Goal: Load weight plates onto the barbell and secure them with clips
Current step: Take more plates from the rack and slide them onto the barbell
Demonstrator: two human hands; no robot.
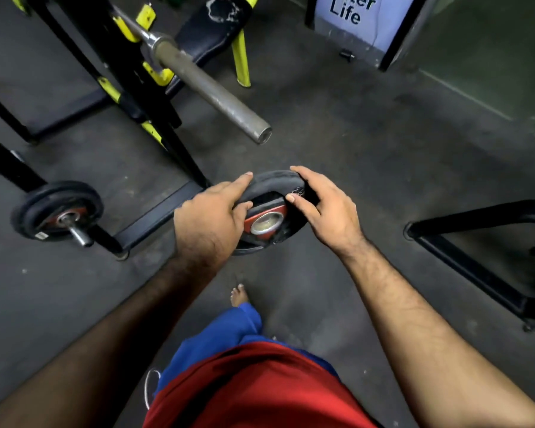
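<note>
1. I stand on a dark, scuffed rubber gym floor (352, 149), dimly lit, with a white sign (352, 17) reading "Life" propped at the far side.
2. My left hand (210, 217) is clamped on the left rim of a black weight plate (272, 183), fingers over the top edge and thumb on the face.
3. My right hand (325, 205) grips the plate's right rim, thumb pressed near its red centre and steel-lined hole.
4. The plate is held in the air, tilted, just below the open end of the barbell (210, 88).
5. The barbell's bare grey sleeve rests on a black and yellow rack (130, 75), in front of a worn black bench (213, 26).
6. Left of my hands, another plate (56, 208) sits on a storage peg.
7. A black frame (476, 264) lies on the floor at right.
</note>
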